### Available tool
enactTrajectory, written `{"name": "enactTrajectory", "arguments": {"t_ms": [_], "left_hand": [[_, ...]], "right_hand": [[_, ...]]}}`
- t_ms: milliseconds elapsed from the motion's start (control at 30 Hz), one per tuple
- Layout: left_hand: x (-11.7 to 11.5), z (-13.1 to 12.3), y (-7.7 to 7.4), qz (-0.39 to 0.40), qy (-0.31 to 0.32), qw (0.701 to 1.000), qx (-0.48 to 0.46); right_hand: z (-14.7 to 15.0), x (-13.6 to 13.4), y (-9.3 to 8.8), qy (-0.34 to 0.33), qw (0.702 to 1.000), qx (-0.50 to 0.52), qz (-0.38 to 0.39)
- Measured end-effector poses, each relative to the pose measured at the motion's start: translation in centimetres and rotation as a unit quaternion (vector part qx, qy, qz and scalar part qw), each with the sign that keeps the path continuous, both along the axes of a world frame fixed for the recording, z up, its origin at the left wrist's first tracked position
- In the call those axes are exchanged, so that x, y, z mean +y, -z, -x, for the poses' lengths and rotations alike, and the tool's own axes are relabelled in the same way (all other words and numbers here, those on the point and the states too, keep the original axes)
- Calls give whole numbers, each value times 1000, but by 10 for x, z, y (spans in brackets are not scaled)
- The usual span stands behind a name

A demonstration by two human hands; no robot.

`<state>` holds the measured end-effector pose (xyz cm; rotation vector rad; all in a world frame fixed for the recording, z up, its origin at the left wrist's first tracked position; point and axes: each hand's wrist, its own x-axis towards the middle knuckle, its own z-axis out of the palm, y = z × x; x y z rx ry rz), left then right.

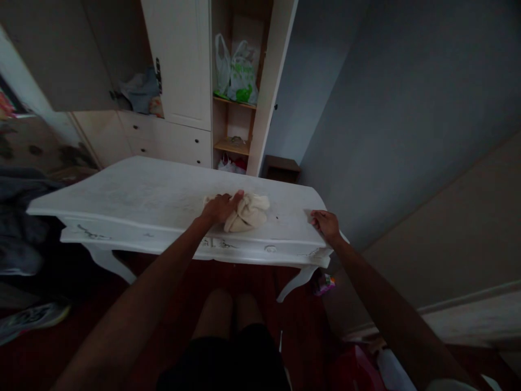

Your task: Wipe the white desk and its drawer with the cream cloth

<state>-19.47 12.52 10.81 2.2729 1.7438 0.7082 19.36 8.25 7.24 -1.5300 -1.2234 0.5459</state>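
Well left of the left hand's fingers lies a heap of dark fabric point(20, 187); beyond them stands a white wardrobe point(183, 65). The left hand point(220, 209) presses on a bunched cream cloth point(252, 210) atop the white table point(142, 182); whether its fingers grip it, I cannot tell. A dark speck point(277, 218) lies between cloth and right hand point(326, 224), whose fingers curl inward at the table's right end, the grey wall point(407, 108) beyond them.
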Motion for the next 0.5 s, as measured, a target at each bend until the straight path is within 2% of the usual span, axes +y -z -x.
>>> {"name": "enactTrajectory", "arguments": {"t_ms": [67,133,300,400,500], "left_hand": [[3,-15,-8,51,-52,997,19],[1,-31,-14,73,-75,994,33],[-15,-61,-21,80,-44,994,64],[-33,-64,-20,58,-36,996,50],[-68,-57,-11,2,-64,998,-17]], "right_hand": [[0,0,-1,1,1000,2,-6],[1,1,-1,7,1000,2,-10],[1,1,-1,30,999,-6,-14],[2,0,-1,37,999,-12,-16],[3,-1,-1,38,999,-15,-11]]}}
